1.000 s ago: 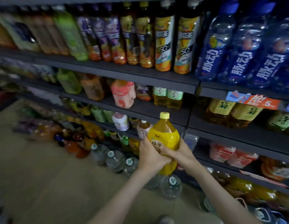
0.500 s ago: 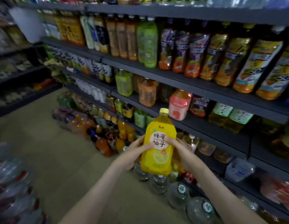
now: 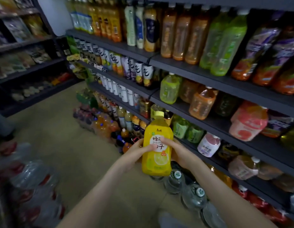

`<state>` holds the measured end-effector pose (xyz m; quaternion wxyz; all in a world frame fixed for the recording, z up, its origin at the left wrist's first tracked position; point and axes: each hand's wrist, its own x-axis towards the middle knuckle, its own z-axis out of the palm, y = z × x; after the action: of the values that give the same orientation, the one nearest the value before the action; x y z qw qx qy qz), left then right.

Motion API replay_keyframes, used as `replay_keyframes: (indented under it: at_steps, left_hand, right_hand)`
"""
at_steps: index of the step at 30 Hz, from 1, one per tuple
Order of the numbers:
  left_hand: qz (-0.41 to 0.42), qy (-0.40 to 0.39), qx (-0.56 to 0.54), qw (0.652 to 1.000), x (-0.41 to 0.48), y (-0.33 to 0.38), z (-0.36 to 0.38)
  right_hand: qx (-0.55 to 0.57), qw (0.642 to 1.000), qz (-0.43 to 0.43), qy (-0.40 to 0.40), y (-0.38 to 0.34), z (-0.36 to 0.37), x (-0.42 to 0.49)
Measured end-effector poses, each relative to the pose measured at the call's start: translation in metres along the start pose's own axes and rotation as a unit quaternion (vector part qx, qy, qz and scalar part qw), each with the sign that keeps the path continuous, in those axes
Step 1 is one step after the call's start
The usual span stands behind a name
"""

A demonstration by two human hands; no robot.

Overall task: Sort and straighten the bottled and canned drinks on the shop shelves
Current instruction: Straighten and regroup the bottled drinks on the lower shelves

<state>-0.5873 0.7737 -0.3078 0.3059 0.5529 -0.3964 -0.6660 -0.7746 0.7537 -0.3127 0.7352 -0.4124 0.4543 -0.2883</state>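
A large yellow honey-pomelo drink bottle point(image 3: 157, 145) with a yellow cap stands upright in mid-air in front of the shelves. My left hand point(image 3: 136, 152) grips its left side, thumb across the white label. My right hand point(image 3: 179, 153) grips its right side, fingers lying over the label. The label faces me. Behind the bottle run dark shelves point(image 3: 192, 112) full of bottled drinks: orange and green bottles on top, a pink bottle point(image 3: 248, 122) and an orange one point(image 3: 202, 104) on the middle level.
Big water jugs point(image 3: 194, 195) stand on the floor below my hands, and orange soda bottles point(image 3: 103, 124) crowd the floor further left. Shrink-wrapped water packs point(image 3: 29, 178) lie at the lower left. Another shelf unit point(image 3: 27, 66) closes the aisle's far end. Beige floor point(image 3: 69, 137) lies between.
The view has swung left along the aisle. The yellow bottle has turned so its label faces me, and both hands have shifted their hold over the label.
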Motion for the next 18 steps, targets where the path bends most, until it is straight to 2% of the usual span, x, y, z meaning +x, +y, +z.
replay_keyframes:
  at_steps: [5,13,18]
  left_hand:
    - [-0.013,0.021,0.004,1.0,0.047,0.005,-0.072]
    - [0.005,0.039,0.019,0.999,0.142,0.039,-0.189]
    - [-0.009,0.001,0.057,0.998,0.193,0.047,-0.227]
  right_hand:
    - [-0.018,0.999,0.023,-0.017,-0.009,0.028,0.087]
    - [0.041,0.999,0.015,-0.002,-0.028,0.069,0.227]
    - [0.041,0.998,0.009,0.055,-0.032,0.079,0.275]
